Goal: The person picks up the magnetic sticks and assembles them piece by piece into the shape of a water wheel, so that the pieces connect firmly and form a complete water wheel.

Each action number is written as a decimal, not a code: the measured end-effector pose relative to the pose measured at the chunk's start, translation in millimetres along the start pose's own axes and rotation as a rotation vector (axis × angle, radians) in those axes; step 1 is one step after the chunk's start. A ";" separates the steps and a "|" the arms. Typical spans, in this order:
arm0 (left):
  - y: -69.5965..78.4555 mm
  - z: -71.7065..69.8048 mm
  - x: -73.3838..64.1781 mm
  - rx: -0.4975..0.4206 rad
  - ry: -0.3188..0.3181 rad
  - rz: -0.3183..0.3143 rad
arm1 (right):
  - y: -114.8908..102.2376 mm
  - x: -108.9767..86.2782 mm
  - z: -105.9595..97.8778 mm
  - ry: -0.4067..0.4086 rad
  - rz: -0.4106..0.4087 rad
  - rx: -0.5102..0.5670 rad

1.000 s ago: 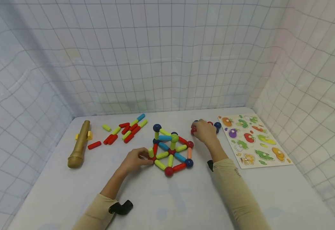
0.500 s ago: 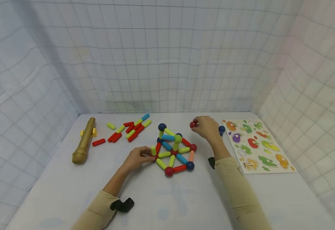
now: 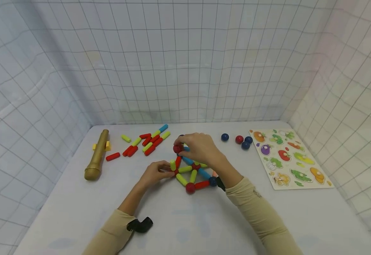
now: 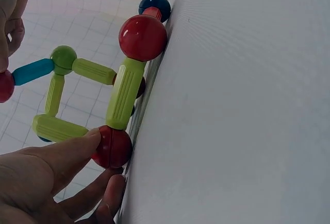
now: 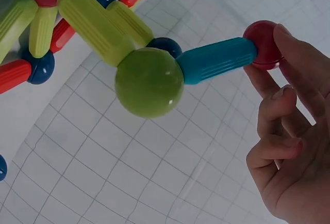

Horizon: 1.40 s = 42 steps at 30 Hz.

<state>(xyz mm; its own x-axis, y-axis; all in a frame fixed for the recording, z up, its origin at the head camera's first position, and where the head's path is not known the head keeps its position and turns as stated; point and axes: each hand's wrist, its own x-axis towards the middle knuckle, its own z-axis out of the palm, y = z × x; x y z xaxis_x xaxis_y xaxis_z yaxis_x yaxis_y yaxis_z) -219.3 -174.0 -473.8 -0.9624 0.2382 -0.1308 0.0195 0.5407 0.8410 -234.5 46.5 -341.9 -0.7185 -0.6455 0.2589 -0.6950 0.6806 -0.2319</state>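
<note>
A flat framework of magnetic rods and balls [image 3: 193,175] lies mid-table, with some rods standing up from it. My left hand [image 3: 152,174] pinches the red ball [image 4: 112,147] at its left corner between thumb and fingers; a short yellow-green rod [image 3: 172,165] stands upright on that ball. Over the framework's far left part, my right hand [image 3: 201,147] pinches another red ball [image 5: 263,44]. In the right wrist view this ball meets the end of a raised blue rod [image 5: 219,59], whose other end joins a green ball [image 5: 149,82]. My right hand hides part of the framework in the head view.
Loose red, yellow-green and blue rods [image 3: 149,150] lie at the back left. A gold tube-shaped object [image 3: 97,156] rests on yellow blocks at far left. Several loose balls [image 3: 239,139] sit behind right, beside a vegetable puzzle board [image 3: 292,159]. Grid-patterned sheeting [image 3: 185,63] surrounds the table.
My right hand has picked a red ball from the group at the back right and carried it left to the framework. My left hand keeps its hold on the corner ball.
</note>
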 end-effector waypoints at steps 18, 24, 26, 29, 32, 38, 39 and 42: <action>14.8 11.1 -5.6 0.243 0.131 0.020 | -6.7 3.9 30.4 -0.111 0.002 -0.094; 27.5 17.1 -10.6 0.452 0.177 0.036 | -7.0 2.3 33.6 -0.113 0.007 -0.098; 30.7 18.1 -11.9 0.479 0.178 0.033 | -6.4 -0.1 31.9 -0.117 0.016 -0.094; 32.4 18.3 -12.7 0.459 0.165 0.037 | -0.5 -9.7 23.0 -0.083 0.072 -0.067; 28.6 20.4 -11.3 0.414 0.136 0.049 | 17.1 -31.2 9.2 -0.012 0.179 -0.025; 25.5 18.2 -7.3 0.349 0.087 0.015 | 74.2 -69.6 7.3 -0.091 0.417 0.078; 25.9 16.2 -7.2 0.338 0.080 0.000 | 83.1 -71.2 13.2 -0.118 0.439 0.084; 22.5 13.4 -5.2 0.318 0.072 -0.002 | 103.5 -73.5 34.4 -0.194 0.487 0.093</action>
<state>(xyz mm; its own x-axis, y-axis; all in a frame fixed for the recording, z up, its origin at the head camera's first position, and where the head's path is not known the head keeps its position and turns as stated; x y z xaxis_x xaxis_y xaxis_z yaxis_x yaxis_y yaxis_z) -210.2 -152.2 -461.2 -0.9789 0.1853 -0.0858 0.0901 0.7687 0.6332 -254.5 152.5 -417.2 -0.9442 -0.3206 -0.0759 -0.2726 0.8896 -0.3665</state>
